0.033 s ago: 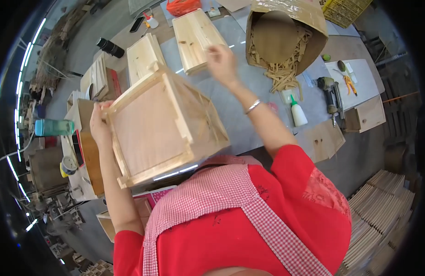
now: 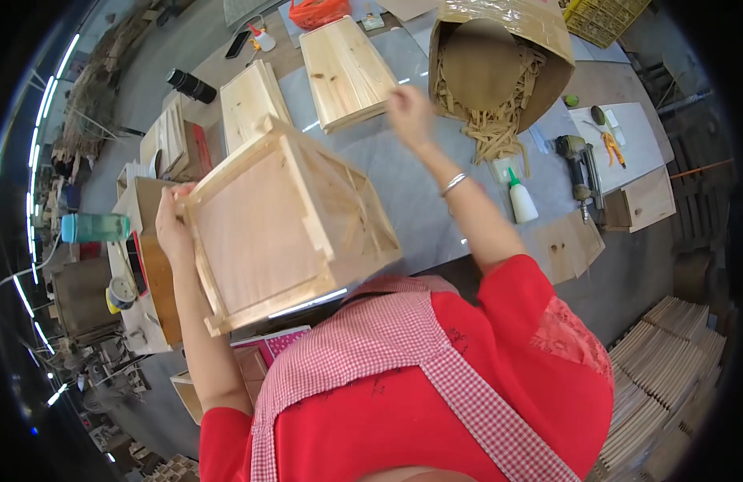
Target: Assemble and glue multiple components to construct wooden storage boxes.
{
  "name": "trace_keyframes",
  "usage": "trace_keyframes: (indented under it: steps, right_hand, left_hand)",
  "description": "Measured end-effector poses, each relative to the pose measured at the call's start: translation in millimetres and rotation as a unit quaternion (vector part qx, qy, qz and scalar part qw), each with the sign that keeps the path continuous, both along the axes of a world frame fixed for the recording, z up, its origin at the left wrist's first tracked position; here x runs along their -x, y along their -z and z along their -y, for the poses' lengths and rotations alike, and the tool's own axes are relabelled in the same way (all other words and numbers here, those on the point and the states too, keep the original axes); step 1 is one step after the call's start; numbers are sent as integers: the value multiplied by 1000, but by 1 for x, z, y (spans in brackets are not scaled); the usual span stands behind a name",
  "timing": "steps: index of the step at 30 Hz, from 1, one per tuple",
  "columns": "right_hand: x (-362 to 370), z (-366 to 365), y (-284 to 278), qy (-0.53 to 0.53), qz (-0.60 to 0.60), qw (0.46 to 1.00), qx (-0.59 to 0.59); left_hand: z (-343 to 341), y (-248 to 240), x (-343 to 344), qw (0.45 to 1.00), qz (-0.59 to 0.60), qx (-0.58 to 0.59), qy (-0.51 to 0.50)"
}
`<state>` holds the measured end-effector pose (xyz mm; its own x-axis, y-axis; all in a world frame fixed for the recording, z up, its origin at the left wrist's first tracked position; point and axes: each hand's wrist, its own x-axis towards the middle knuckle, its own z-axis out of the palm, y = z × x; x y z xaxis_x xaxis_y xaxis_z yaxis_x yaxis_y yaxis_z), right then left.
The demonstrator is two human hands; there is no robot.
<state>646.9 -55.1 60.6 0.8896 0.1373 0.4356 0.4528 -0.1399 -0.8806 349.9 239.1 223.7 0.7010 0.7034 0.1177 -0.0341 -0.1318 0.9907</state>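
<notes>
my right hand [image 2: 410, 118] is blurred, its fingertips unclear. the wooden box [image 2: 255, 229] hides the near end of the left pale board [image 2: 251, 96]. the view's far edge cuts off the yellow crate [image 2: 609, 19].

We see even, fairly bright light over the middle of the frame, with glowing white strip lights [image 2: 30, 193] curving along the far left edge and small white glints of glare on the smooth grey tabletop [image 2: 399, 189]. The far left and right margins look dimmer, and we notice straight edges bending toward a black rim, while the bare right hand [image 2: 411, 119] at upper centre is softened by blur.
</notes>
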Motion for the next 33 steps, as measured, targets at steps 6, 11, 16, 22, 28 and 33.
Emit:
trace_keyframes:
  steps: [6,11,16,22,28,33]
  right_hand:
    - [-79,154,139,301,-129,871,367]
    - [-79,149,135,280,-196,843,416]
    - [-6,99,138,121,-96,929,336]
    - [-13,63,104,6,-177,964,198]
    - [9,14,-131,-173,-46,982,54]
    - [140,-22,-271,-444,220,851,174]
  left_hand:
    - [17,-12,5,999,-35,-35,-14]
    - [15,-14,5,998,-36,-42,18]
    - [9,-5,3,999,-18,-25,-12]
    - [-5,3,2,997,-25,-69,7]
    - [47,-28,-12,979,19,-199,-46]
    - [109,-114,5,801,162,-577,-18]
